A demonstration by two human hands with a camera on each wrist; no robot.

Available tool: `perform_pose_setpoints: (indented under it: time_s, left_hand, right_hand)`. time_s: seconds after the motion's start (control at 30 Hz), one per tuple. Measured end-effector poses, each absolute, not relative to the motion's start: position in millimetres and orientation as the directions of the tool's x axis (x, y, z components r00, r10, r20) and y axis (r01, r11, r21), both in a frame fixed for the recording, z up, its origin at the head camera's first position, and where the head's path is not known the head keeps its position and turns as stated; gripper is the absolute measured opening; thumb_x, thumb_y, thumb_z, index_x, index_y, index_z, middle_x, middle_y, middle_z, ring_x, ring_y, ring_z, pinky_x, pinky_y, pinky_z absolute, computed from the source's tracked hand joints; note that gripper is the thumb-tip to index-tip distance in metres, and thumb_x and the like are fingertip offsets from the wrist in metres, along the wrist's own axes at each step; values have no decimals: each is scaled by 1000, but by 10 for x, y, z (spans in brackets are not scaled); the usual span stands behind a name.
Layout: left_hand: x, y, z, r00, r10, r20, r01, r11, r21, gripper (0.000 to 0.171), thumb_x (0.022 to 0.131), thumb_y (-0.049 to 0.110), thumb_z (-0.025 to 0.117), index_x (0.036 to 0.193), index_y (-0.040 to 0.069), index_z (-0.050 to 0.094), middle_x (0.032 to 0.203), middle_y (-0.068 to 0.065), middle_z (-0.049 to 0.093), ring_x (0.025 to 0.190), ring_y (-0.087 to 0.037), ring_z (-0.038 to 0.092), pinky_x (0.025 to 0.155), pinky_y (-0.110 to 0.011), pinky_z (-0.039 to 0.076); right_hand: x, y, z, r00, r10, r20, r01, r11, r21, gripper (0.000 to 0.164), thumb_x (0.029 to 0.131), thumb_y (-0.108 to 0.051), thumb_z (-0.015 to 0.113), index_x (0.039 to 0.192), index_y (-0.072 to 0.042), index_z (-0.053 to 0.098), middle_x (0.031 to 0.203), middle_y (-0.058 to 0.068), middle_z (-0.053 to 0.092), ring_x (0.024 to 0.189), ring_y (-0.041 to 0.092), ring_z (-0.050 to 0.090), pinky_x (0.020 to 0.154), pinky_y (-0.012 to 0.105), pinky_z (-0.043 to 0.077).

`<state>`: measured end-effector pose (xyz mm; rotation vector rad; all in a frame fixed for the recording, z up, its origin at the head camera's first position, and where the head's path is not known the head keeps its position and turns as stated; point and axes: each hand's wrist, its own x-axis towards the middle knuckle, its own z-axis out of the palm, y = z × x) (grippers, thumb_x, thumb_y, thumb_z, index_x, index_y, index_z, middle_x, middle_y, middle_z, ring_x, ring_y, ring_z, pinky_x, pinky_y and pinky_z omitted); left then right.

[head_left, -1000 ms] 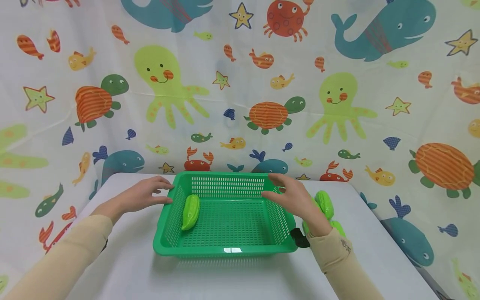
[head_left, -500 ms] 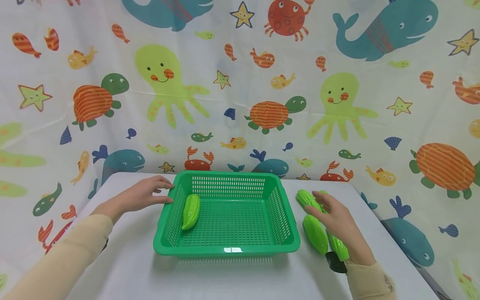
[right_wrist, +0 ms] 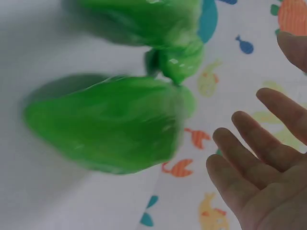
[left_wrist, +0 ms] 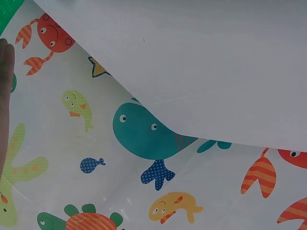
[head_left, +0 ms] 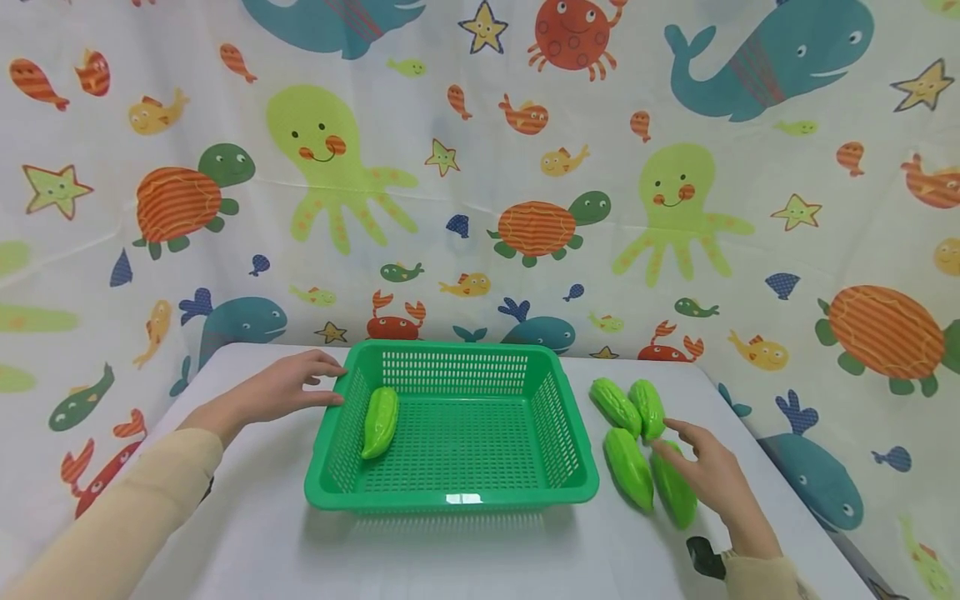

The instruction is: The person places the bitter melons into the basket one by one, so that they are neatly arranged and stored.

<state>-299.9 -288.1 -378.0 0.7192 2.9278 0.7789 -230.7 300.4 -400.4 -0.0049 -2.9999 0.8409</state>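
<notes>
A green plastic basket (head_left: pixel 450 498) stands on the white table with one bitter melon (head_left: pixel 381 422) lying along its left side. My left hand (head_left: pixel 279 388) is at the left rim, its fingertips touching or nearly touching it; the left wrist view catches only a sliver of that hand (left_wrist: pixel 5 96). To the right of the basket lie several more bitter melons (head_left: pixel 628 468). My right hand (head_left: pixel 708 471) hovers over the nearest right one (head_left: pixel 677 492), fingers spread and holding nothing. In the right wrist view the fingers are apart from a large, blurred bitter melon (right_wrist: pixel 110 125).
Behind the table hangs a white curtain (head_left: pixel 465 125) printed with sea animals. The white table (head_left: pixel 442 567) extends in front of the basket and to both sides. Two more bitter melons (head_left: pixel 615 405) lie near the basket's back right corner.
My right hand has moved from over the basket's right rim rightward and toward me, over the bitter melons, uncovering those behind. The left hand has stayed at the left rim.
</notes>
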Motion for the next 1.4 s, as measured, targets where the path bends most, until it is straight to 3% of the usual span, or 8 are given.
perform_pose_setpoints:
  time_s: [0.17,0.57,0.93,1.4]
  left_hand:
    - [-3008,-2875,-3783,-886,454,95,443,767,464,60,87,41,72,128,-2,61,126,-19,57,114,-40,56,89,-54,53]
    - [-3004,-2885,-3744,-882,459,109,455,768,451,59,88,43,71,127,-1,62,126,-19,58,113,-40,56,89,-54,52]
    - [-3007,-2888,-3762,-887,453,90,440,768,465,60,87,43,72,128,-1,62,127,-19,57,114,-40,56,89,-54,52]
    - [-3004,-2885,-3774,-883,461,89,447,768,460,60,88,43,71,128,-1,62,126,-19,58,114,-41,56,89,-55,52]
  right_hand:
    - [-2294,3124,-4153,-999,34,-22,41,859,-510,71,95,-49,59,141,3,45,142,34,39,127,54,39,97,66,40]
    - [-2274,3233,-4348,-999,-17,34,-33,846,-532,57,95,-33,64,136,4,52,138,32,46,128,52,39,98,60,44]
    - [-2298,3266,-4376,-988,70,-139,135,830,-540,73,95,-47,60,149,-5,37,148,34,32,125,57,42,88,62,49]
    - [-2316,3278,-4388,-984,28,-177,118,845,-521,68,95,-45,60,148,-7,40,146,35,34,121,57,46,86,63,49]
